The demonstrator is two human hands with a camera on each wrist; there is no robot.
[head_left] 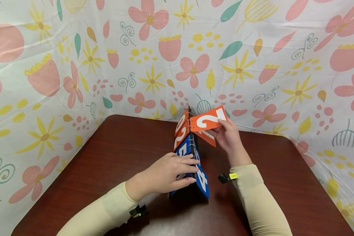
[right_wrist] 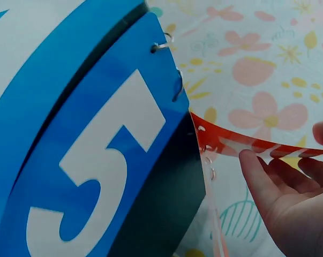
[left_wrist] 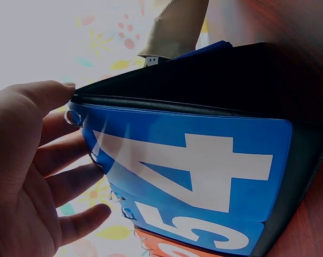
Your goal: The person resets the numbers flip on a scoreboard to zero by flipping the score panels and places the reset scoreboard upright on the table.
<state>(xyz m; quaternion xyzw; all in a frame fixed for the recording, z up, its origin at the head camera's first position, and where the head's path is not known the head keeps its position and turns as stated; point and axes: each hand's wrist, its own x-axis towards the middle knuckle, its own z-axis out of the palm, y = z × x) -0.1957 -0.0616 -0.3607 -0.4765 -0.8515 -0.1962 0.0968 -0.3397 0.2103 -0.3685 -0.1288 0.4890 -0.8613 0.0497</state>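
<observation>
Currently I have the flip scoreboard (head_left: 186,144) standing like a tent on the dark reddish-brown table (head_left: 129,147), its ridge running away from me, with the orange cards at the far end and the blue ones nearer. My right hand (head_left: 229,139) pinches the outer edge of an orange card (head_left: 207,120) bearing a white 2, thumb on one face and fingers against the other; that card is raised off the right slope, attached at the ridge by its rings (right_wrist: 206,148). Below it hangs another orange card (head_left: 210,139), its number partly covered. My left hand (head_left: 166,172) grips nothing: it lies palm down over the near part of the ridge, fingers spread and nearly straight. Under those fingertips, on the right slope, I see a blue 4 card (left_wrist: 231,171), with a blue 5 card (right_wrist: 124,160) beside it. Both arms wear beige sleeves (head_left: 106,213), and a flowered cloth (head_left: 153,65) rises behind.
</observation>
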